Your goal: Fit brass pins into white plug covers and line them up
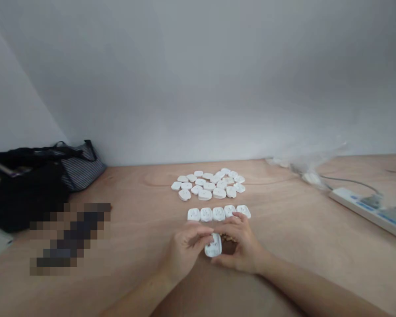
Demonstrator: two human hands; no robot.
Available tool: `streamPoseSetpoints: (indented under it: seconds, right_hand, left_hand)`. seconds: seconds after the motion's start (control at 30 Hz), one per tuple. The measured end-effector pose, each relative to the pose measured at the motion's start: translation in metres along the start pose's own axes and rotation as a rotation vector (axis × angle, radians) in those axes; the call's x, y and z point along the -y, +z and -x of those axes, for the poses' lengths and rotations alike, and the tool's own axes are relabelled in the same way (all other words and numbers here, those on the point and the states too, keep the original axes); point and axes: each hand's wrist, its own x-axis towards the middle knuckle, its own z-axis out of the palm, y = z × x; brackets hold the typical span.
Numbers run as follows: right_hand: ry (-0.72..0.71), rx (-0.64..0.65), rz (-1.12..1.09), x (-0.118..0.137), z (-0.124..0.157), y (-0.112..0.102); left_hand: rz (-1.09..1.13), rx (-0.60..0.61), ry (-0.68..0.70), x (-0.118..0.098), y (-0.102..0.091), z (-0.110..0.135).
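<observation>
A small white plastic housing (213,249), squarish with rounded corners and an open, moulded inner face, is tilted up between my hands. My left hand (189,242) pinches it at the upper left, the thumb over its face. My right hand (242,244) curls round from the right, index finger by the top edge and thumb by the bottom edge; its other fingers spread toward the row behind. Small brass-coloured pieces (228,237) show beneath my right palm, partly hidden. Just beyond, several similar housings (206,214) lie in a row, open faces up.
Farther back is a loose cluster of white plastic pieces (209,186). At right lie a white power strip (366,207) with plugs and a clear plastic bag (313,165). A black bag (26,189), a striped bag (81,167) and a pixelated dark object (74,235) are at left.
</observation>
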Motion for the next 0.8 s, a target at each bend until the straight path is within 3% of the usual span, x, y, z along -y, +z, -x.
streamPoseSetpoints:
  seconds: [0.13, 0.27, 0.43, 0.8]
  right_hand:
    - [0.019, -0.023, -0.012, 0.001, 0.000, 0.000]
    - [0.047, -0.044, -0.008, -0.001, 0.000, -0.001]
    - [0.067, -0.071, 0.022, -0.006, 0.002, -0.001]
    - [0.047, -0.002, 0.006, -0.004, 0.001, -0.005]
  left_hand:
    - [-0.030, -0.008, 0.014, -0.002, -0.002, -0.003]
    - [-0.120, -0.020, 0.034, 0.002, -0.019, -0.010]
    - [-0.234, 0.276, -0.121, 0.011, -0.038, -0.009]
    - [-0.381, 0.311, -0.191, 0.011, -0.026, -0.001]
